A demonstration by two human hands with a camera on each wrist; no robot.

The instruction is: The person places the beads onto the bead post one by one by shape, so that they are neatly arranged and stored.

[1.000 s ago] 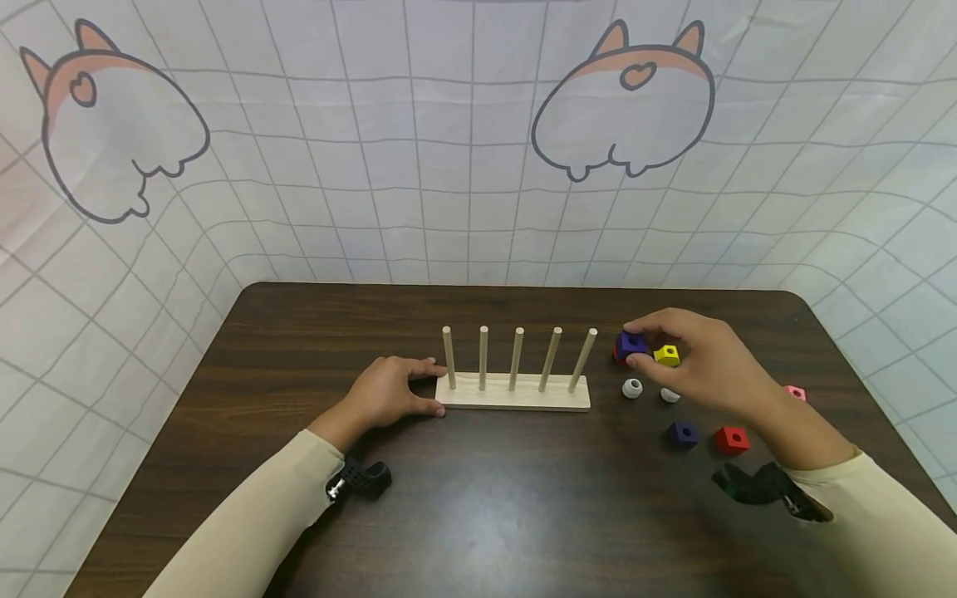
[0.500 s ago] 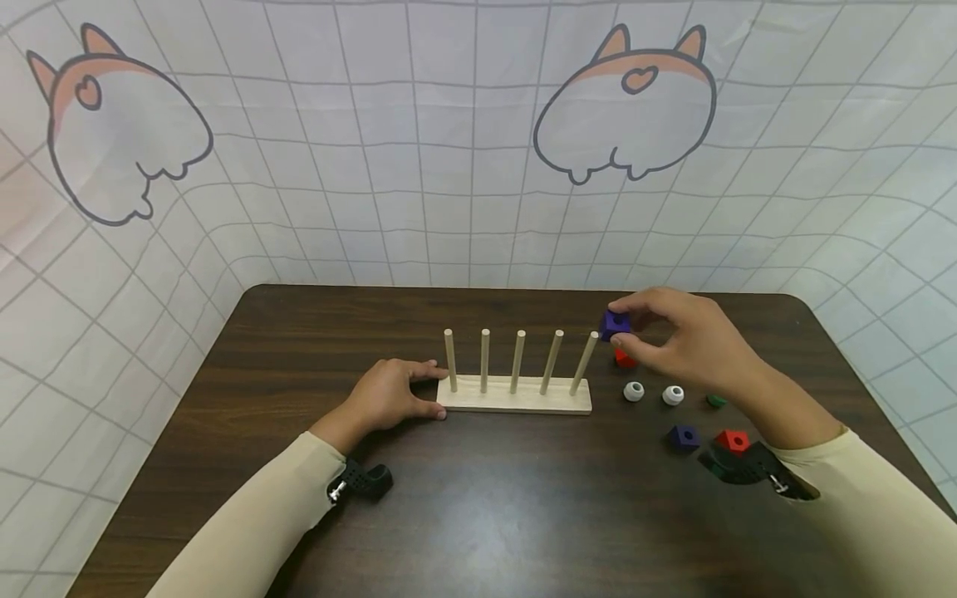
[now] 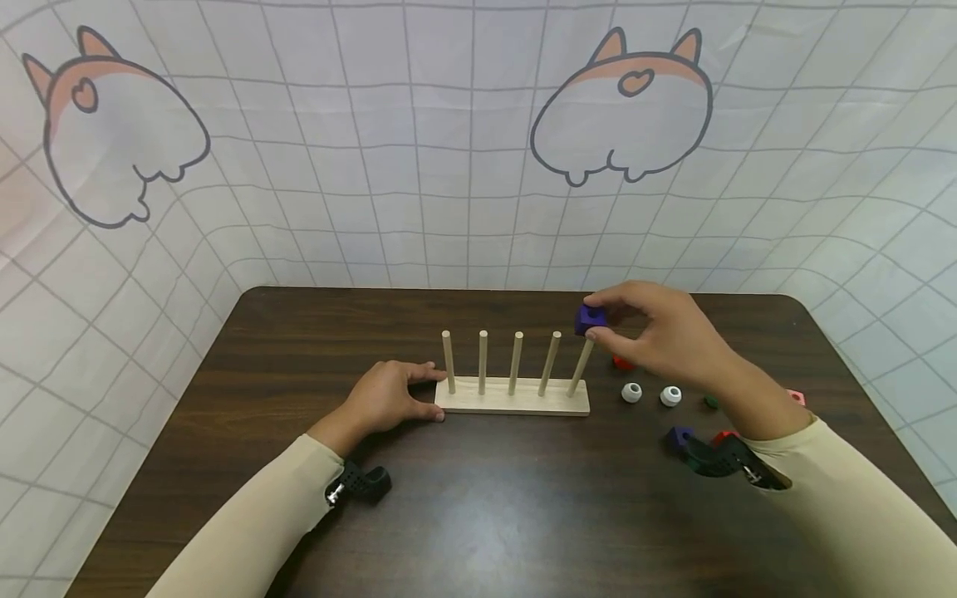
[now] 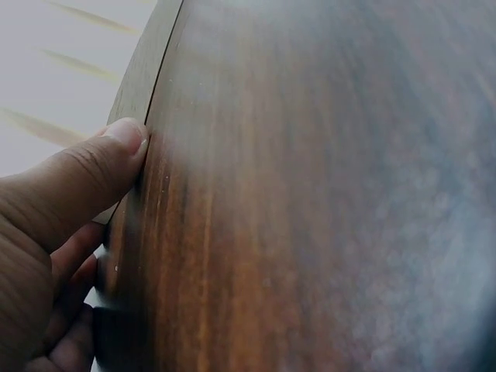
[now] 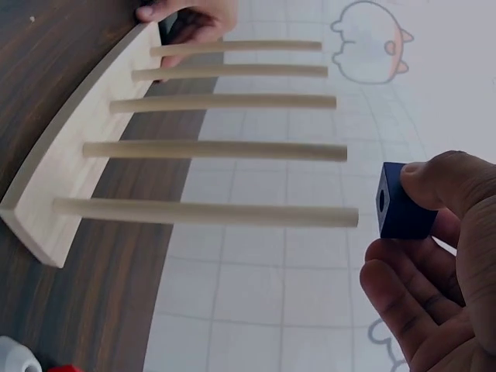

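A wooden peg board (image 3: 512, 397) with several upright pegs lies on the dark table. My left hand (image 3: 389, 396) grips its left end, thumb (image 4: 124, 138) on the front edge and fingers behind. Between thumb and fingers, my right hand (image 3: 658, 332) pinches a dark blue cube bead (image 3: 590, 319) with a hole through it. In the right wrist view the cube bead (image 5: 404, 201) hangs just off the tip of the rightmost peg (image 5: 209, 211), apart from it, its hole facing the peg side. No beads sit on the pegs.
Two white round beads (image 3: 631, 393) lie right of the board. Nearby are a red bead (image 3: 622, 363), a green bead (image 3: 711, 402), a pink bead (image 3: 797, 397), another blue cube (image 3: 679, 438) and a red cube (image 3: 723, 437) partly behind the right wrist strap. A patterned cloth (image 3: 449, 166) hangs behind the table.
My right hand has lifted the blue cube bead off the cluster at the right and carried it left and up, over the rightmost peg. The left hand stays on the board.
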